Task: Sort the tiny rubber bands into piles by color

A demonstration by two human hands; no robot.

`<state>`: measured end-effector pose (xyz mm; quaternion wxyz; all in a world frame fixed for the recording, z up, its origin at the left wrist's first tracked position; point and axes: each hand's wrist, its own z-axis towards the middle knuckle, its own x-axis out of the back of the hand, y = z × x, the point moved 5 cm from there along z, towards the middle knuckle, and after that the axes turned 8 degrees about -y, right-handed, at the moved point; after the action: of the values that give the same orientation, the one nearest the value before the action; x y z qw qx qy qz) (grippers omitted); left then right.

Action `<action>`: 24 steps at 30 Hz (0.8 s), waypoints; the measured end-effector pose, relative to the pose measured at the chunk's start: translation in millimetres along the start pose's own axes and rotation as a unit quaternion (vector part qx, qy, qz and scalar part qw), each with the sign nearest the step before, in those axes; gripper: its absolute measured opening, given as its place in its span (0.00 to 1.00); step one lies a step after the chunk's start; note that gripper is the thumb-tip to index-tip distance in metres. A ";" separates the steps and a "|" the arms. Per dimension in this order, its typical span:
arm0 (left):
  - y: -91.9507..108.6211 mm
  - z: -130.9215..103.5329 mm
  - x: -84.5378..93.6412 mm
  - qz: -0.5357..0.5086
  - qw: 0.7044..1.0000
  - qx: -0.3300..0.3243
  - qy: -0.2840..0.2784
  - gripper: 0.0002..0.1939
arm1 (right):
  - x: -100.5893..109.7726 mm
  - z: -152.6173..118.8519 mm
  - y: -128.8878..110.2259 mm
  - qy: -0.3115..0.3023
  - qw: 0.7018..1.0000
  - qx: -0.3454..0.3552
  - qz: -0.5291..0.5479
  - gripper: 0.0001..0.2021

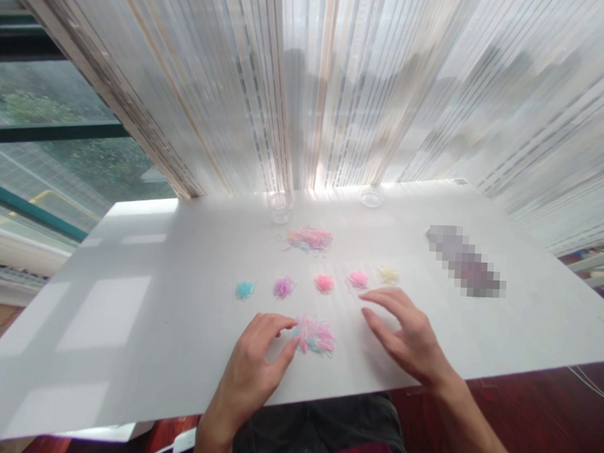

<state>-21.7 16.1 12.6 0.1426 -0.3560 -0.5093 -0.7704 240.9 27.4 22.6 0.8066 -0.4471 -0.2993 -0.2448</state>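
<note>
1 teal pile [245,289], 1 purple pile [283,287], 1 coral pile [324,283], 1 pink pile [358,280] and 1 yellow pile [388,275] line the white tabletop [177,328]. Nearer, the left hand [256,355], curled with thumb and forefinger apart, is at a mixed pile's [317,335] left edge; the right hand [412,335], likewise parted, is just beside the pink pile.
</note>
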 end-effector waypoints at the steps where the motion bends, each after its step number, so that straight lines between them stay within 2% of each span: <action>1: 1.3 -0.7 -0.5 0.008 1.000 -0.005 -0.012 0.08 | -10.3 -0.4 -11.7 -0.033 0.999 0.014 0.031 0.09; 4: 4.6 -1.6 -5.6 0.037 0.999 -0.013 -0.025 0.08 | -37.7 -1.0 -31.8 -0.086 0.992 0.025 0.083 0.09; 9: 3.8 -1.6 -18.0 0.057 0.998 -0.016 -0.006 0.04 | -60.9 1.5 -29.2 -0.087 0.993 0.015 0.075 0.10; 24: -1.5 -3.7 -15.7 -0.007 0.999 -0.003 0.036 0.03 | -66.5 -0.6 -23.0 -0.096 0.992 0.024 0.076 0.06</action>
<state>-13.0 11.3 -0.2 0.1548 -0.3251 -0.5042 -0.7849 179.2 24.3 -11.0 0.8010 -0.4706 -0.3460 -0.1312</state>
